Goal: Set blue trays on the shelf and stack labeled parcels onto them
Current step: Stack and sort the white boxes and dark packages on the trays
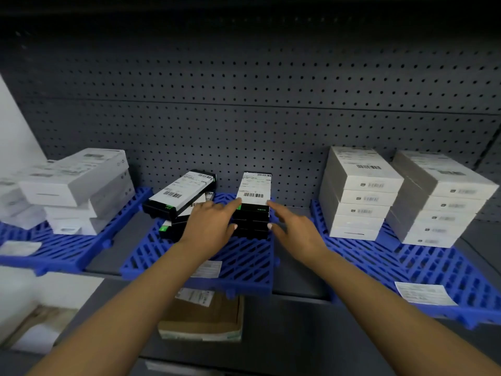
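Head view, landmark: the middle blue tray [244, 264] sits on the grey shelf [295, 278], its front edge hanging just past the shelf lip.

Black stack: a pile of black parcels [252, 221] stands at the back of the middle blue tray, and the top one carries a white barcode label [254, 188].

Left hand: the left hand [210, 227] comes in over the middle blue tray, fingers stretched and loose, fingertips against the left front corner of the black stack's top, thumb against its front face; it is spread, clamped on nothing.

Right hand: the right hand [296, 229] is at the stack's right side, fingers straight, index tip at the label's right corner, thumb by the front face; also spread, gripping nothing.

Tilted pile: left of the black stack on the same tray, more black parcels [179, 196] lie skewed, the top one leaning at an angle, labelled too.

Left of the landmark: a second blue tray [54, 251] holds white boxes [78, 185] stacked unevenly.

Right of the landmark: a third blue tray [423, 270] carries two neat columns of white boxes [360, 194], with a loose paper label [424, 293] near its front.

Below the landmark: a brown parcel [202, 316] lies on the lower level, partly under the tray's front edge.

Behind it all: a dark pegboard wall [257, 104].
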